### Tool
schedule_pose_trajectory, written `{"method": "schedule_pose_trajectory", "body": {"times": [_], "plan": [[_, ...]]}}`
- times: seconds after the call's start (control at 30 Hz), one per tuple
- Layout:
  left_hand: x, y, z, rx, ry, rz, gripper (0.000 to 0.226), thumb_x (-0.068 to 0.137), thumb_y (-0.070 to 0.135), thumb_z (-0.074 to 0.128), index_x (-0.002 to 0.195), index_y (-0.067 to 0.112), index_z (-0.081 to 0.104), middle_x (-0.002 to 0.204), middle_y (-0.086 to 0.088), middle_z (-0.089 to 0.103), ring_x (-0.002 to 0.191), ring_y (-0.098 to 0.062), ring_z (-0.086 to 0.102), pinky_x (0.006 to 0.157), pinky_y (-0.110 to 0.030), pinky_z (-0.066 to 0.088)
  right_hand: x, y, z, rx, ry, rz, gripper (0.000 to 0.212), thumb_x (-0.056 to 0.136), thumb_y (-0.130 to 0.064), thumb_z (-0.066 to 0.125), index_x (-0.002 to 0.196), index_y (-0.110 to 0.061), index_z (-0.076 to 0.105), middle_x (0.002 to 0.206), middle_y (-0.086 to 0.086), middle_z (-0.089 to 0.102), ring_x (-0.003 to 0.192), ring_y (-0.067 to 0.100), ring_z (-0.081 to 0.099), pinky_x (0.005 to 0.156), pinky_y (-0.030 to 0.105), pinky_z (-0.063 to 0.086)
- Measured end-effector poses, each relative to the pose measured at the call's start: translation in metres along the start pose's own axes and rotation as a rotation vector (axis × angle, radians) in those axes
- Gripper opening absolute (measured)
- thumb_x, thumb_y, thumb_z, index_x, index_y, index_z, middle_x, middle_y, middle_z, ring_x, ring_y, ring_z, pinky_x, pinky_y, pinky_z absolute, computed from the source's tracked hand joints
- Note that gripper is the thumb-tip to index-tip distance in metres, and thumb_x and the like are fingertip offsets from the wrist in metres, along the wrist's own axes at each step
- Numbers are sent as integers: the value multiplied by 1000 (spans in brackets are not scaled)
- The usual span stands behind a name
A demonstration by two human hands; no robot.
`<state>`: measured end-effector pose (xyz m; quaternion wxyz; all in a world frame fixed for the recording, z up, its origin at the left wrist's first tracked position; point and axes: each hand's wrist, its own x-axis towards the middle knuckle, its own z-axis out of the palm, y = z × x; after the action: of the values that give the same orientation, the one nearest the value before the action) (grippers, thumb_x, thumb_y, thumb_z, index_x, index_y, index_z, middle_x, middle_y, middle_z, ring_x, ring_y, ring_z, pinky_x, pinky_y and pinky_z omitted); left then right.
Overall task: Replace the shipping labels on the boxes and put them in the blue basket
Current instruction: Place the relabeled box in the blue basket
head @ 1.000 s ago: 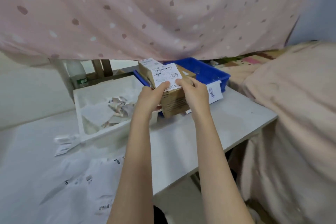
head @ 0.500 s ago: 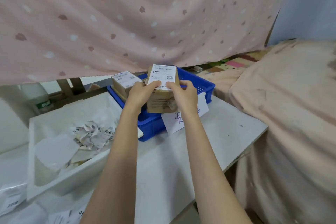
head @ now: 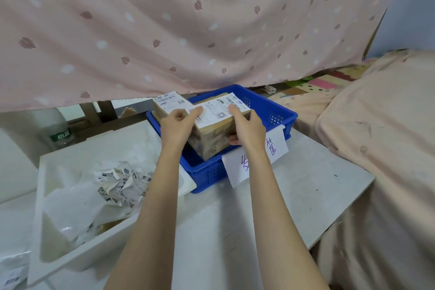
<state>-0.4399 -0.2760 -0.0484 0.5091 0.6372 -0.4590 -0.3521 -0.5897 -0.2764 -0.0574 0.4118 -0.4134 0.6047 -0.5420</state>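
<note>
- Lowering a relabelled cardboard box (head: 213, 141) into the blue basket (head: 277, 116), a person grips it at both ends over the basket's near-left corner.
- The left hand (head: 177, 123) clasps the box's left end, thumb laid flat on the white shipping label (head: 217, 110) on its top face.
- The right hand (head: 247, 125) wraps the right end, thumb on the label and fingertips curling under the far side.
- The box sits tilted, its lower corner inside the basket; whether it touches the floor of the basket cannot be told.
- A second labelled box (head: 170, 103) already stands in the basket's far-left corner, so at least one carton appears finished.
- A white tray (head: 70, 263) on the bench (head: 306, 195) holds crumpled old labels (head: 124, 182), suggesting several peel-offs are done.
- A handwritten paper sign (head: 249, 158) hangs on the basket's front wall.
- By the look of it, this box needs only release; no unlabelled boxes are in view, so what remains cannot be judged.
</note>
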Motion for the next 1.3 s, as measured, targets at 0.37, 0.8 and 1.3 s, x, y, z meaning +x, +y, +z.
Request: {"method": "schedule_pose_trajectory", "body": {"times": [0.37, 0.8, 1.3], "plan": [[8, -17, -8, 415, 81, -71, 58, 84, 63, 62, 100, 8, 70, 100, -8, 73, 85, -24, 69, 81, -36, 55, 11, 9, 11, -560, 81, -54, 59, 88, -66, 46, 129, -24, 55, 122, 2, 61, 120, 27, 47, 100, 42, 36], [20, -26, -25, 684, -60, -139, 63, 81, 67, 63, 103, 9, 60, 101, -4, 65, 95, -23, 56, 75, -34, 42, 9, 21, 20, -772, 23, -64, 55, 96, -61, 37, 121, -19, 62, 121, 5, 61, 117, 25, 48, 101, 43, 26], [35, -58, -15, 599, -7, -159, 81, 66, 55, 83, 125, 8, 54, 121, -11, 58, 104, -26, 61, 70, -35, 49, 12, 41, 38, -1000, 153, -111, 44, 96, -54, 44, 94, -15, 63, 106, 3, 66, 118, 22, 45, 93, 39, 28]]}}
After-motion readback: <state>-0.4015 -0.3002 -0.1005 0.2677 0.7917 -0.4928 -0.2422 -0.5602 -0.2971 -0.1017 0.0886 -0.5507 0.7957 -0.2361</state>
